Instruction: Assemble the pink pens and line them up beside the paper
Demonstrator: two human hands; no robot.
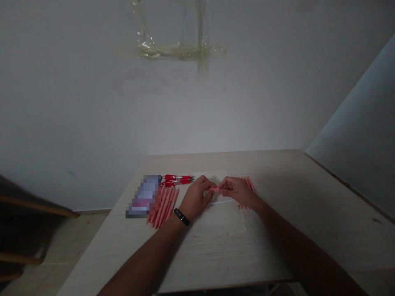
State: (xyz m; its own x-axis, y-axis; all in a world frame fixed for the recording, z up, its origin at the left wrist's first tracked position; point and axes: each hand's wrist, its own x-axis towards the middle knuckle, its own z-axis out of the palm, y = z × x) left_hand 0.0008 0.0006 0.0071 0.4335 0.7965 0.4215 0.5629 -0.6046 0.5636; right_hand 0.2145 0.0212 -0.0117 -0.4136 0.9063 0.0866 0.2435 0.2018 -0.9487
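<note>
Over the middle of the table, both my hands meet at a small pink pen part [214,189]. My left hand [197,197], with a black band on the wrist, pinches one end of it. The fingertips of my right hand [237,190] close on the other end. Just below them lies a thin white stick [222,202], perhaps a refill. Left of my left hand is a row of pink pen barrels [163,209]. Several red pens with clear sections [178,180] lie behind that row. More pink pieces [251,183] are partly hidden by my right hand.
A dark-edged flat rectangle [145,197], blurred into blocks, lies at the table's left side. The pale wooden table [277,164] meets a grey wall [247,111] carrying strips of clear tape [173,52]. Wooden bars [37,205] stand beyond its left edge.
</note>
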